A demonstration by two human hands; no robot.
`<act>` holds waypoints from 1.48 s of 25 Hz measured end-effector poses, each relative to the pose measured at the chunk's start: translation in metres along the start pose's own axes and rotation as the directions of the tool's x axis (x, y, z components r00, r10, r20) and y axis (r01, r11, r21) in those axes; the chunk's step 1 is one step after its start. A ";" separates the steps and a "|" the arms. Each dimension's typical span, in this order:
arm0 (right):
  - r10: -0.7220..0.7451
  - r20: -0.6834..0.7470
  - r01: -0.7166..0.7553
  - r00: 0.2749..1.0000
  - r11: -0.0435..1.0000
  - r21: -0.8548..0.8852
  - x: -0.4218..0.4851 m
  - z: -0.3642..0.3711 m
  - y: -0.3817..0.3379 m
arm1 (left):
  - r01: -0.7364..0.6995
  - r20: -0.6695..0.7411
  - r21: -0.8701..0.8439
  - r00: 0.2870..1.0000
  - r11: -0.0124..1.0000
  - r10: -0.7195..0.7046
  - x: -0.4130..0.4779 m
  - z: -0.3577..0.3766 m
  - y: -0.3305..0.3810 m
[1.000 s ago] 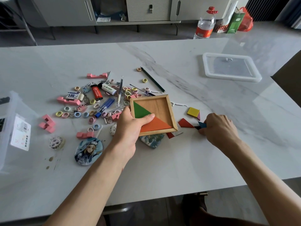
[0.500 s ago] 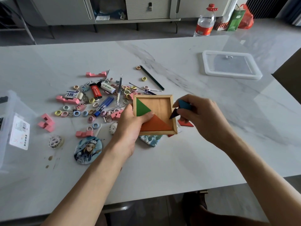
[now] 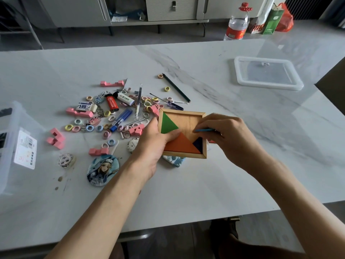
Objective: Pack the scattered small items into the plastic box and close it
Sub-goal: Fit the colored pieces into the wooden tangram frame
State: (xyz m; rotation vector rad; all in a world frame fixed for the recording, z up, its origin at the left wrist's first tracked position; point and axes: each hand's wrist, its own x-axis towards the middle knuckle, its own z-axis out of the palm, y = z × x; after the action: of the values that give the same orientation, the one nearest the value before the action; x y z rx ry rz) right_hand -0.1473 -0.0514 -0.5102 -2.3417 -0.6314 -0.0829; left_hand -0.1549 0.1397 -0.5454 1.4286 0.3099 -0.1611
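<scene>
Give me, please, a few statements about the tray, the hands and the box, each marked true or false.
1. The left hand grips the wooden tray. True.
2. The green triangle lies on the table beside the tray. False: it sits inside the tray.
3. The lid is on the plastic box. False: it lies alone on the table at the far right, and the box is at the left edge.
4. The right hand pinches a blue piece over the tray. True.
5. The red lighter is already in the box. False: it lies on the table among the scattered items.
</scene>
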 end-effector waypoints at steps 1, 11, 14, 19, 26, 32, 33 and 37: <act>0.022 -0.045 -0.022 0.999 1.000 0.001 0.001 -0.001 0.000 | 0.004 0.005 0.003 1.000 1.000 -0.004 0.000 0.000 0.000; 0.097 0.002 -0.094 0.995 0.972 -0.216 0.006 0.017 -0.011 | 0.089 0.064 0.007 0.994 0.996 -0.089 -0.007 0.009 -0.004; 0.148 -0.162 -0.169 0.976 0.978 -0.122 0.008 0.012 -0.006 | 0.096 0.067 -0.007 0.993 0.995 -0.095 -0.008 0.007 -0.001; 0.492 -0.031 -0.467 0.870 0.843 0.267 0.012 0.012 0.004 | 0.124 0.173 0.075 0.976 0.989 -0.135 -0.013 0.008 0.002; 0.481 -0.020 -0.453 0.876 0.838 0.304 0.013 0.023 0.001 | 0.167 0.087 0.047 0.981 0.985 -0.171 -0.014 0.009 0.007; 0.428 -0.250 -0.447 0.869 0.894 -0.023 0.016 0.000 0.045 | 0.120 -0.060 0.080 0.991 0.990 -0.116 -0.016 0.006 0.010; 0.427 -0.214 -0.464 0.879 0.868 -0.175 0.013 -0.003 0.055 | 0.116 -0.072 0.072 0.991 0.991 -0.111 -0.016 0.004 0.010; 0.445 -0.083 -0.446 0.892 0.831 -0.333 0.001 0.006 0.074 | 0.108 -0.102 0.018 0.989 0.994 -0.105 -0.014 -0.002 0.012</act>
State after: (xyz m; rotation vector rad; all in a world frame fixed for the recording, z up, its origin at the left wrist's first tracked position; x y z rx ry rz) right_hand -0.1128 -0.0936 -0.5602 -2.7692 -0.0474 0.0209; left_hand -0.1646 0.1420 -0.5296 1.4470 0.4689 -0.1808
